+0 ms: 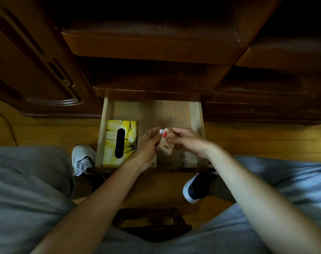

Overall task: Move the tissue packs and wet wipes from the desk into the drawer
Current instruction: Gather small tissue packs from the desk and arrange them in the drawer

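Both forearms reach over the open drawer [197,114], left hand [147,143] and right hand [188,140] pinching a small tissue pack [165,142] beside the yellow tissue box [110,140], apparently for placement.

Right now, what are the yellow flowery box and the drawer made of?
The yellow flower-printed tissue box looks like glossy printed cardboard: flat faces, sharp edges, a dark oval slot. The pale open drawer looks like bare unvarnished wood, with visible grain on its sides and bottom.
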